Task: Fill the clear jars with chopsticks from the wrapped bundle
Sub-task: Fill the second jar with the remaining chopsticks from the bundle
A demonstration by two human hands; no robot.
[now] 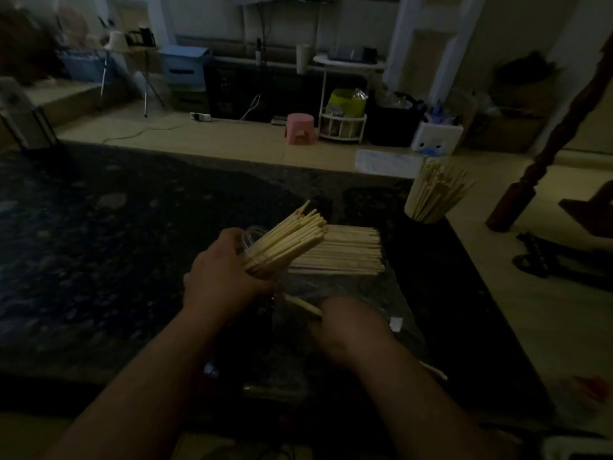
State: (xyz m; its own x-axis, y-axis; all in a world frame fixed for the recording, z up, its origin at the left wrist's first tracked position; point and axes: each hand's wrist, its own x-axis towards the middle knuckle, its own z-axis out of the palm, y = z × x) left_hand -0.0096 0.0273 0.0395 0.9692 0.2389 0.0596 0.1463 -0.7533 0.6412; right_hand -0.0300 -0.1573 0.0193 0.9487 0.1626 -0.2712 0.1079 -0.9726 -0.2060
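My left hand [222, 273] grips a clear jar [257, 234] tilted to the right, with a fan of pale chopsticks [292, 237] sticking out of its mouth. Behind it the wrapped bundle of chopsticks [345, 252] lies flat on crinkled clear plastic [374, 300]. My right hand [348, 327] rests low on that plastic and pinches a chopstick or two [303, 305] that point up-left toward the jar. A second jar [431, 197], filled with upright chopsticks, stands at the far right corner of the dark patterned mat [99, 244].
The mat covers the floor in front of me; its right edge runs past the filled jar. A loose chopstick [434, 371] lies right of my right forearm. A dark red wooden post [517, 197] and black straps [537, 257] sit to the right. A pink stool [300, 127] stands far back.
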